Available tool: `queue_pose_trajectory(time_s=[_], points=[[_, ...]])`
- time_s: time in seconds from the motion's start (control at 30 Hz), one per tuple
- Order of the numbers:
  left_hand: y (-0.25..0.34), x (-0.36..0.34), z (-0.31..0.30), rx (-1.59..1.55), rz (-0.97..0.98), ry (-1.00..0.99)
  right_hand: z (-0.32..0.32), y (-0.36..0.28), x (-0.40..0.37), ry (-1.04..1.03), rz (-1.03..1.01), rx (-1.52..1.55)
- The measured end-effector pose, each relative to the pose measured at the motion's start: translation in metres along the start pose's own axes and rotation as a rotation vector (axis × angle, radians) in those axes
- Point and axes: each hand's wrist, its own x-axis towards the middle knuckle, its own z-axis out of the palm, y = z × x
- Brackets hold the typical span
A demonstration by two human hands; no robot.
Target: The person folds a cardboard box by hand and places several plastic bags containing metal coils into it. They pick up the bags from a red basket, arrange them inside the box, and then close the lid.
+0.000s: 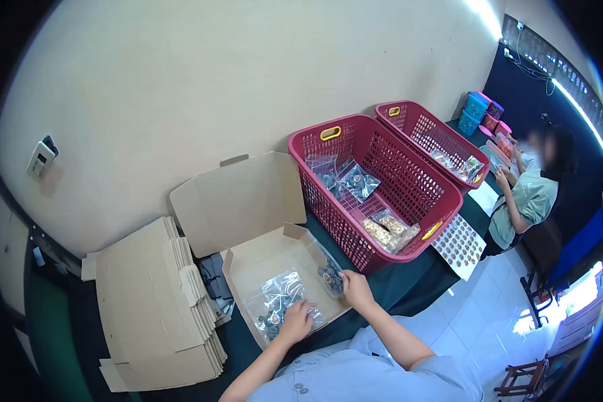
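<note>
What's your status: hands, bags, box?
Left grip on clear bag in open cardboard box. Right grip on second bag at box's right wall. Red basket alongside, nothing blocking.

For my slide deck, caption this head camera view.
Left hand on a large bag, right hand on a small bag, inside an open cardboard box.

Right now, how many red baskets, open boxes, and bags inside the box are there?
Red baskets: 2
Open box: 1
Bags in the box: 2
Total: 5
</note>
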Motion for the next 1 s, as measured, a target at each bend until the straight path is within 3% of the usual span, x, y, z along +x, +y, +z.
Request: queue_pose_trajectory(time_s=[0.13, 0.2, 0.37, 0.5, 0.6, 0.67, 0.7, 0.8, 0.83, 0.87, 0.93, 1.0], points=[[-0.012, 0.019, 0.03, 0.261, 0.17, -0.113, 0.026, 0.03, -0.011, -0.069, 0.009, -0.183], [-0.017, 0.021, 0.035, 0.477, 0.131, -0.271, 0.041, 0.046, -0.016, -0.113, 0.046, -0.229], [0.005, 0.022, 0.017, 0.645, 0.145, -0.318, 0.051, 0.059, -0.021, -0.113, 0.065, -0.101], [0.007, 0.008, 0.002, 0.512, 0.151, -0.202, 0.063, 0.081, -0.023, -0.214, 0.01, -0.04], [0.01, 0.0, -0.007, 0.48, 0.111, -0.244, 0.069, 0.076, -0.026, -0.203, 0.007, -0.069], [0.003, -0.004, -0.003, 0.391, 0.103, -0.219, 0.057, 0.047, -0.028, -0.225, -0.088, -0.247], [0.005, -0.004, -0.005, 0.355, 0.065, -0.232, 0.069, 0.062, -0.026, -0.17, -0.281, -0.308], [-0.001, -0.004, -0.002, 0.348, -0.055, -0.149, 0.086, 0.068, -0.026, -0.24, -0.377, -0.569], [-0.004, -0.003, 0.0, 0.308, -0.121, -0.108, 0.089, 0.071, -0.028, -0.417, -0.253, -0.49], [-0.006, -0.005, 0.002, 0.303, -0.132, -0.107, 0.092, 0.074, -0.029, -0.429, -0.255, -0.492], [-0.007, -0.009, 0.001, 0.276, -0.271, -0.064, 0.094, 0.07, -0.03, -0.683, 0.002, -0.495], [-0.014, -0.012, 0.003, 0.272, -0.3, -0.095, 0.092, 0.067, -0.021, -0.698, 0.011, -0.49]])
